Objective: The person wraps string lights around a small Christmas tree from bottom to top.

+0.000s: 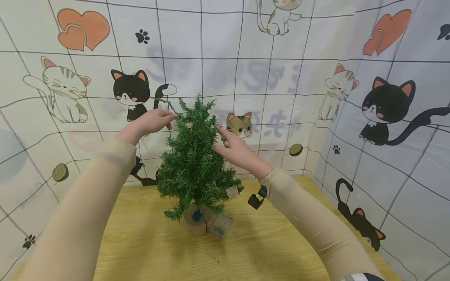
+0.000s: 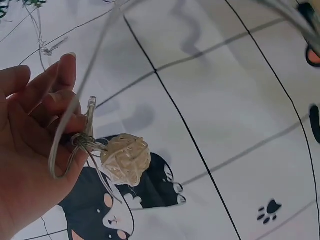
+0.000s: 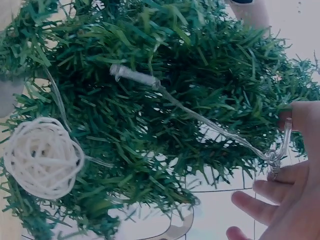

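Observation:
A small green artificial Christmas tree (image 1: 197, 156) stands between my two hands on the table. Left of its upper part, my left hand (image 1: 149, 121) holds a length of thin light string in curled fingers. In the left wrist view a woven ball (image 2: 126, 159) hangs beside those fingers, next to a clear bulb (image 2: 91, 112) and a knot of wire. My right hand (image 1: 239, 150) touches the right side of the tree, thumb and index finger spread apart. In the right wrist view the light string (image 3: 210, 122) crosses the branches to a wire knot (image 3: 271, 159) at my index finger.
A white woven ball (image 1: 232, 192) hangs at the tree's lower right. By the pale round base (image 1: 198, 230) lies a small clear case (image 1: 222, 225) on the wooden table (image 1: 260, 242). Cat-printed cloth (image 1: 218, 35) closes off the back and sides.

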Tool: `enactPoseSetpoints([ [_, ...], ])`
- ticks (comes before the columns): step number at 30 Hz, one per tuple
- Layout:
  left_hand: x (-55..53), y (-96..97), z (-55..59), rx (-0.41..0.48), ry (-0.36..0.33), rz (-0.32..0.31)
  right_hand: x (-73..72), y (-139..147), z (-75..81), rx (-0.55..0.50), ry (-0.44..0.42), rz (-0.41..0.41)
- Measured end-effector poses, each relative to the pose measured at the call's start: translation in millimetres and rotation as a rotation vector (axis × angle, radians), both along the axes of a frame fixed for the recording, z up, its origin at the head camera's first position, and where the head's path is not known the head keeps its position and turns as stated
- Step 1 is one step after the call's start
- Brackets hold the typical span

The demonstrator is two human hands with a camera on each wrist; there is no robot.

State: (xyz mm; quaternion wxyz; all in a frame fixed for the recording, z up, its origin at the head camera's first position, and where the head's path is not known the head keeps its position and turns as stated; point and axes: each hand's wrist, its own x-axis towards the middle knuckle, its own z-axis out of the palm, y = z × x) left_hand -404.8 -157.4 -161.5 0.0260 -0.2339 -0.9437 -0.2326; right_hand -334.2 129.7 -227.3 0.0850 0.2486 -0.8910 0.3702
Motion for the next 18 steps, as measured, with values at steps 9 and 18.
enactPoseSetpoints([
  [9,32.7,-25.4,-17.1,-0.197,0.072,0.000,0.5,0,-6.8,-0.026,-0.028,0.027],
  [18,76.4,-39.7,-27.5,-0.307,0.159,-0.008,0.8,4,-16.9,-0.027,0.001,0.064],
])
